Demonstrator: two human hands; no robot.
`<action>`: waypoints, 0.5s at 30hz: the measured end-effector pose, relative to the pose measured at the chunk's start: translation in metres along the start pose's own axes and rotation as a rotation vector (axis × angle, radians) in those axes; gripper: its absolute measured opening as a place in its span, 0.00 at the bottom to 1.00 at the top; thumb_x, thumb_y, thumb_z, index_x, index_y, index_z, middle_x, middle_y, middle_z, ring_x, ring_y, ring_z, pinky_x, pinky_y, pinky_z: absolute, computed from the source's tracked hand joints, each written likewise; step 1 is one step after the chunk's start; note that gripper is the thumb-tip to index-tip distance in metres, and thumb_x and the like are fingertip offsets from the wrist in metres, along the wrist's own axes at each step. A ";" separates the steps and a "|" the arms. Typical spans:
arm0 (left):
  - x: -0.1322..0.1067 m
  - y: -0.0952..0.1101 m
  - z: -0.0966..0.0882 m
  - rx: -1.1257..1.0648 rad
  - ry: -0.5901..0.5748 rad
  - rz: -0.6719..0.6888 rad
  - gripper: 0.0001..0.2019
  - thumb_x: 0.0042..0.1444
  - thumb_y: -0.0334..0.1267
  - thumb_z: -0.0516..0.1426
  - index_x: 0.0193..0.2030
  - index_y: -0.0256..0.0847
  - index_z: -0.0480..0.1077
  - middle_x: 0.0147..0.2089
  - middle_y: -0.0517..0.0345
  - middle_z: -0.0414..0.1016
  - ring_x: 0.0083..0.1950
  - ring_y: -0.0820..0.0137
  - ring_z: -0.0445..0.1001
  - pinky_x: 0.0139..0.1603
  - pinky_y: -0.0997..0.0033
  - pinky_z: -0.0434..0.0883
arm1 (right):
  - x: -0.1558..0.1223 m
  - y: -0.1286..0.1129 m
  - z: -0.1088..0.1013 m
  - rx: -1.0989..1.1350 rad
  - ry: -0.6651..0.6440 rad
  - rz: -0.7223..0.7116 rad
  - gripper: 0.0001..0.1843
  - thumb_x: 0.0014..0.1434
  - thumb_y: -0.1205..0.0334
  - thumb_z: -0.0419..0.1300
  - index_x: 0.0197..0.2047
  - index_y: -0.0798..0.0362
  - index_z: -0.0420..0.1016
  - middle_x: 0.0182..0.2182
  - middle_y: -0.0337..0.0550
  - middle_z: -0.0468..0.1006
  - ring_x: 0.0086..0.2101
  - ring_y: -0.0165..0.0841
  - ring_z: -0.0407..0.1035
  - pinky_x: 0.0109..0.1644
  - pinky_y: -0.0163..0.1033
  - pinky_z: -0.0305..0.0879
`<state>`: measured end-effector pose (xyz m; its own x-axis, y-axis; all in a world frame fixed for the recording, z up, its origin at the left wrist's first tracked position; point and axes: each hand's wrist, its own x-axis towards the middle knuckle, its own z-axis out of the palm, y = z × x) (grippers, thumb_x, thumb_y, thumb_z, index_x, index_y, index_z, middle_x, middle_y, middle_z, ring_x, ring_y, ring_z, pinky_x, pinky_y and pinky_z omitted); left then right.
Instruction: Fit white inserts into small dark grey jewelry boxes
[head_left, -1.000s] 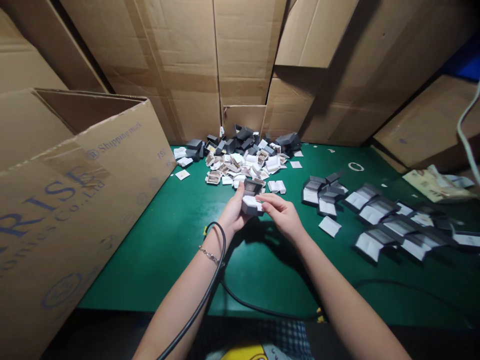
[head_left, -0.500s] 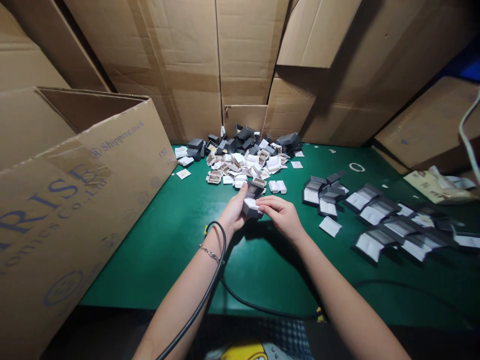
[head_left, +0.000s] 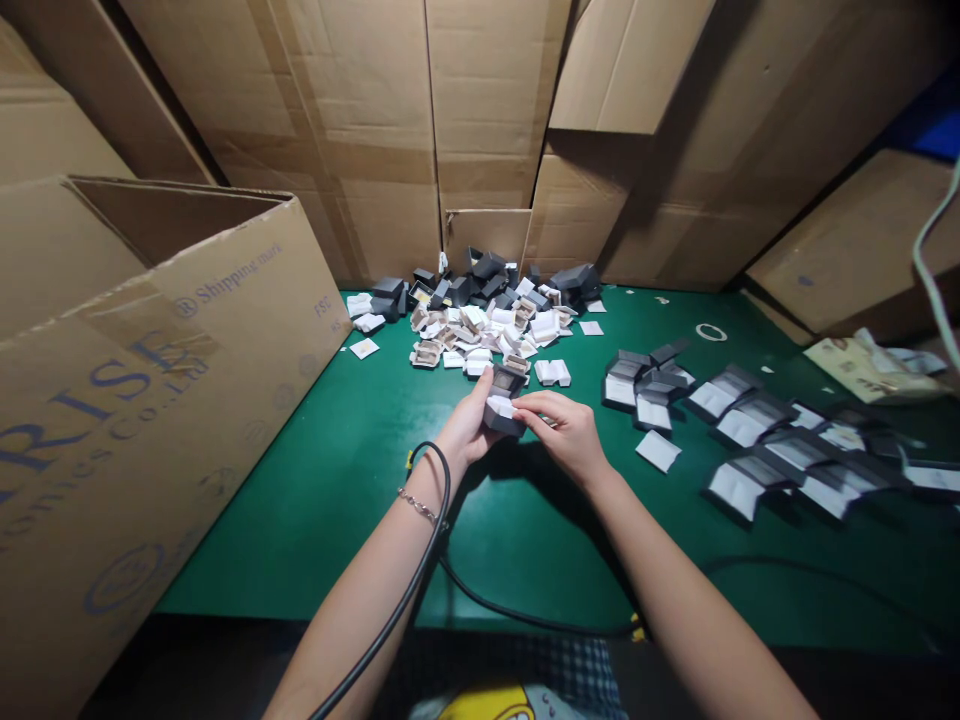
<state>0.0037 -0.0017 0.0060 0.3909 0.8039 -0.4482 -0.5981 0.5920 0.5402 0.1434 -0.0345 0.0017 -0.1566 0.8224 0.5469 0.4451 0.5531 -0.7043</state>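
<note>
Over the green table, my left hand point(head_left: 469, 424) grips a small black hinged box point(head_left: 504, 418) with its lid raised. A white insert point(head_left: 501, 405) shows inside the box. The fingers of my right hand point(head_left: 559, 425) are pinched together at the insert's right edge, touching it; how much they hold is hidden. Just beyond my hands lies a heap of white inserts point(head_left: 480, 325), with a pile of black boxes point(head_left: 491, 280) behind it. One loose white insert point(head_left: 553, 373) sits apart, to the heap's right.
Several open black boxes with white inserts point(head_left: 742, 425) stand at the right. A large cardboard carton point(head_left: 247, 330) takes up the left. Cardboard walls point(head_left: 360, 130) close off the back. A black cable point(head_left: 420, 560) loops over my left wrist. A white ring point(head_left: 710, 332) lies far right.
Both hands stay at the box in nearly the same pose. The whole view has shifted very slightly; nothing on the table has visibly moved.
</note>
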 end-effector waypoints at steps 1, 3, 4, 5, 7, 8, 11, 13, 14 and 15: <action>0.000 0.000 0.000 -0.002 0.002 0.001 0.20 0.62 0.49 0.48 0.31 0.33 0.66 0.21 0.57 0.70 0.19 0.75 0.70 0.20 0.78 0.70 | 0.000 0.000 0.000 -0.004 0.009 0.007 0.07 0.57 0.58 0.60 0.33 0.48 0.80 0.32 0.42 0.81 0.33 0.34 0.74 0.41 0.40 0.71; -0.001 0.000 0.001 -0.005 0.000 0.005 0.20 0.61 0.50 0.49 0.31 0.33 0.66 0.21 0.57 0.70 0.19 0.75 0.70 0.20 0.77 0.70 | -0.001 -0.002 0.000 -0.013 0.036 0.029 0.08 0.57 0.57 0.60 0.31 0.48 0.79 0.30 0.42 0.81 0.32 0.35 0.74 0.40 0.40 0.71; -0.001 0.000 0.001 -0.004 -0.005 0.005 0.20 0.61 0.50 0.49 0.31 0.33 0.67 0.22 0.57 0.71 0.19 0.75 0.70 0.20 0.76 0.70 | -0.001 -0.002 0.000 -0.015 0.049 0.040 0.08 0.57 0.57 0.60 0.31 0.48 0.79 0.30 0.42 0.80 0.31 0.34 0.74 0.39 0.40 0.70; -0.002 0.000 0.002 -0.004 -0.010 0.009 0.20 0.61 0.50 0.50 0.32 0.33 0.67 0.22 0.57 0.71 0.19 0.75 0.70 0.19 0.76 0.70 | -0.001 -0.003 0.001 -0.009 0.058 0.050 0.08 0.57 0.56 0.60 0.30 0.49 0.79 0.29 0.42 0.80 0.31 0.34 0.73 0.38 0.40 0.70; -0.002 0.000 0.002 -0.003 -0.014 0.018 0.20 0.61 0.51 0.50 0.33 0.33 0.68 0.22 0.57 0.71 0.19 0.75 0.71 0.20 0.76 0.70 | -0.001 -0.004 0.001 0.028 0.068 0.066 0.08 0.56 0.57 0.61 0.28 0.49 0.78 0.28 0.43 0.79 0.31 0.34 0.73 0.38 0.40 0.70; -0.002 0.000 0.002 -0.002 -0.011 0.023 0.20 0.60 0.51 0.51 0.33 0.32 0.68 0.23 0.57 0.71 0.19 0.75 0.71 0.21 0.76 0.70 | -0.001 -0.004 0.002 0.056 0.070 0.080 0.08 0.55 0.57 0.62 0.28 0.50 0.78 0.28 0.43 0.79 0.31 0.34 0.73 0.38 0.40 0.70; -0.001 -0.001 0.002 0.001 -0.006 0.027 0.21 0.57 0.53 0.53 0.33 0.32 0.69 0.23 0.56 0.71 0.21 0.76 0.71 0.22 0.77 0.70 | -0.002 -0.003 0.005 0.153 0.097 0.158 0.09 0.51 0.54 0.65 0.26 0.50 0.77 0.27 0.42 0.78 0.30 0.34 0.72 0.36 0.39 0.69; -0.001 -0.002 0.002 0.012 -0.019 0.016 0.22 0.56 0.54 0.54 0.33 0.32 0.69 0.23 0.56 0.72 0.21 0.76 0.71 0.22 0.78 0.70 | -0.002 -0.003 0.007 0.216 0.126 0.227 0.12 0.48 0.51 0.67 0.24 0.51 0.77 0.26 0.42 0.77 0.28 0.32 0.70 0.32 0.38 0.68; 0.000 -0.003 0.002 0.016 -0.028 0.012 0.22 0.56 0.54 0.54 0.32 0.32 0.69 0.23 0.56 0.71 0.21 0.76 0.71 0.22 0.78 0.70 | -0.002 -0.003 0.009 0.246 0.136 0.257 0.13 0.46 0.50 0.68 0.24 0.51 0.77 0.26 0.41 0.76 0.27 0.31 0.69 0.31 0.37 0.68; 0.000 -0.004 0.002 0.021 -0.034 0.006 0.22 0.56 0.54 0.54 0.32 0.32 0.69 0.23 0.57 0.71 0.21 0.76 0.70 0.22 0.79 0.69 | -0.002 -0.003 0.010 0.273 0.139 0.281 0.13 0.45 0.49 0.68 0.24 0.51 0.77 0.26 0.41 0.75 0.27 0.31 0.69 0.30 0.36 0.67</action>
<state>0.0073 -0.0035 0.0052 0.4116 0.8085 -0.4207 -0.5855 0.5883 0.5577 0.1338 -0.0362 -0.0019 0.0666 0.9309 0.3592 0.2000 0.3402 -0.9188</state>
